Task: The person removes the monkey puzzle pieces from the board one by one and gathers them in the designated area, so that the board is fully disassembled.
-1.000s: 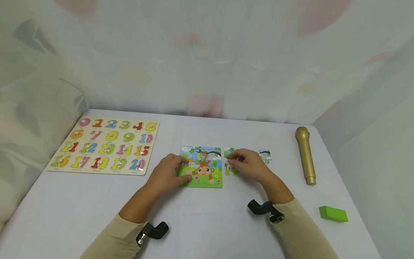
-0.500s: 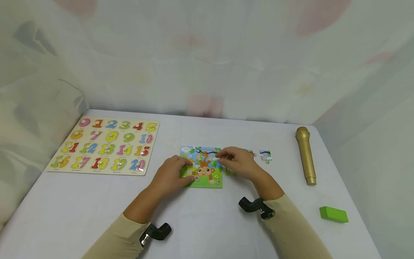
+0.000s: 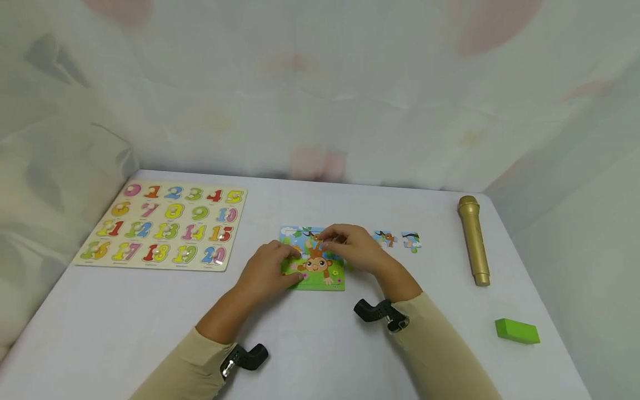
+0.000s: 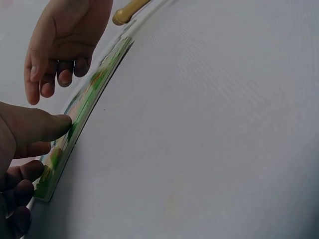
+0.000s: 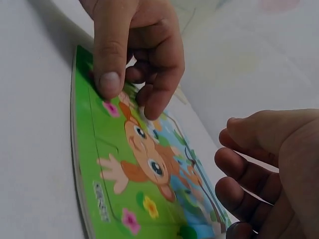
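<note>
A: Where do we have the monkey puzzle (image 3: 320, 282)?

B: Flat on the desk (image 3: 310, 347), roughly midway between its left and right edges, well in from the far edge.

A: And our hands?

B: Our left hand (image 3: 267, 271) is half spread, relaxed, its thumb resting on the puzzle's side toward the desk's left edge. Our right hand (image 3: 354, 247) hovers over the opposite side, fingers loosely bent — nothing visible in it.

A: How should it handle?

B: Light and stiff, we'd judge — best taken by its rim, since the glossy face may be slippery.
</note>
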`<state>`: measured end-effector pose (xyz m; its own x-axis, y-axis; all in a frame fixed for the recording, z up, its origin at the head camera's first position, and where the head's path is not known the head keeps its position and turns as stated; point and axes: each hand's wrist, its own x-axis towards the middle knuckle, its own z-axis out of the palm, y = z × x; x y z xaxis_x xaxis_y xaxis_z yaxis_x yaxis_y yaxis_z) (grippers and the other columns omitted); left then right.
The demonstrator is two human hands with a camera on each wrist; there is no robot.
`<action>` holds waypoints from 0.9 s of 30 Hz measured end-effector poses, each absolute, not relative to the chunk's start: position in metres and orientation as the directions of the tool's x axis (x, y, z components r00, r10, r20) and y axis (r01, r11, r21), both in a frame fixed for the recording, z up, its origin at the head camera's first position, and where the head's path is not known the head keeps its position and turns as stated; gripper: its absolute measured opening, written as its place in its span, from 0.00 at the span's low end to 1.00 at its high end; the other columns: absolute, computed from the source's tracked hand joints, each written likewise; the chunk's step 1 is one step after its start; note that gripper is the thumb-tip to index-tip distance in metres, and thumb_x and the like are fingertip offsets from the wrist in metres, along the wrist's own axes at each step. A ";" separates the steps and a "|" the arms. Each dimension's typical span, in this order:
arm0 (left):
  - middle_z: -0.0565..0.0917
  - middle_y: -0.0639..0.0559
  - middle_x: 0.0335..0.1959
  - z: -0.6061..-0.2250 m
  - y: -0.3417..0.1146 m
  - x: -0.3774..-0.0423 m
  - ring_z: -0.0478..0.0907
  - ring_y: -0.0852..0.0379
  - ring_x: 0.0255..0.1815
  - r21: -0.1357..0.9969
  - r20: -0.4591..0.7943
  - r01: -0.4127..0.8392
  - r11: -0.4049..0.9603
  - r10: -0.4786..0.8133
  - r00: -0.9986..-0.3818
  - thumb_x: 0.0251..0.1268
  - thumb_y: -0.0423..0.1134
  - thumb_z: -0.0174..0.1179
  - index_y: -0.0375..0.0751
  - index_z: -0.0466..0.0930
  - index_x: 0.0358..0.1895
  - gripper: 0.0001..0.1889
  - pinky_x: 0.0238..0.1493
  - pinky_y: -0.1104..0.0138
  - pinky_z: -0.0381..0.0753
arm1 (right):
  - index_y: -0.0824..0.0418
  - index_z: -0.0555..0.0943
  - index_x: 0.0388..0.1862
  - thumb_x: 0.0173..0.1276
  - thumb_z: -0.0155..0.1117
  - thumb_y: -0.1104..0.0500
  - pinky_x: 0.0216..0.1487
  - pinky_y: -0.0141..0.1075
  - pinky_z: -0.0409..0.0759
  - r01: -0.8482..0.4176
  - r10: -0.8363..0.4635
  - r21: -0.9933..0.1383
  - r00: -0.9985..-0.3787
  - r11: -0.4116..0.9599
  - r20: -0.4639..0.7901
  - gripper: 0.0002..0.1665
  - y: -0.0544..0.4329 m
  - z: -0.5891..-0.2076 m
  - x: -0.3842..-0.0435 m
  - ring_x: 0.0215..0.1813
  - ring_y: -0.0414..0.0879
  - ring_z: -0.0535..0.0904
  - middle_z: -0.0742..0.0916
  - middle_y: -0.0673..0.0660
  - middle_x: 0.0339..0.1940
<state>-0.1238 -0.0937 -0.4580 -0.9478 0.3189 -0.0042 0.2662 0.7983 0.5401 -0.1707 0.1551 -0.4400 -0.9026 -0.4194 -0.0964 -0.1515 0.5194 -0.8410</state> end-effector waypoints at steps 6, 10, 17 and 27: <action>0.80 0.52 0.45 -0.461 -0.094 -0.126 0.74 0.52 0.44 0.538 -0.023 0.258 0.803 0.319 -0.947 0.58 0.52 0.81 0.47 0.88 0.56 0.25 0.46 0.56 0.76 | 0.55 0.89 0.56 0.77 0.69 0.57 0.50 0.42 0.79 -0.155 -0.424 -0.845 -0.901 0.511 -0.091 0.12 0.141 -0.442 -0.174 0.46 0.47 0.80 0.88 0.49 0.46; 0.80 0.52 0.45 -0.462 -0.094 -0.126 0.74 0.52 0.43 0.538 -0.021 0.258 0.802 0.319 -0.947 0.58 0.51 0.81 0.48 0.88 0.56 0.25 0.46 0.57 0.75 | 0.54 0.88 0.57 0.77 0.69 0.57 0.54 0.42 0.78 -0.168 -0.440 -0.823 -0.892 0.542 -0.107 0.13 0.133 -0.445 -0.178 0.49 0.45 0.80 0.87 0.49 0.48; 0.81 0.52 0.46 -0.463 -0.095 -0.126 0.76 0.50 0.46 0.543 -0.013 0.264 0.797 0.323 -0.946 0.57 0.53 0.81 0.49 0.89 0.55 0.24 0.49 0.55 0.78 | 0.56 0.87 0.59 0.75 0.70 0.62 0.56 0.41 0.79 -0.286 -0.524 -0.749 -0.846 0.598 -0.095 0.16 0.131 -0.447 -0.179 0.52 0.44 0.79 0.85 0.51 0.57; 0.82 0.51 0.48 -0.465 -0.095 -0.127 0.78 0.48 0.49 0.570 -0.010 0.250 0.783 0.311 -0.950 0.57 0.52 0.82 0.49 0.90 0.53 0.22 0.53 0.53 0.78 | 0.57 0.85 0.64 0.67 0.72 0.67 0.62 0.42 0.77 -0.372 -0.593 -0.697 -0.800 0.614 -0.095 0.26 0.135 -0.447 -0.180 0.57 0.47 0.78 0.83 0.54 0.60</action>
<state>-0.1271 -0.0952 -0.4651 -0.9503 0.3113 -0.0098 0.2505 0.7825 0.5700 -0.1800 0.1350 -0.4467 -0.7998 -0.5926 -0.0953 -0.3717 0.6136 -0.6966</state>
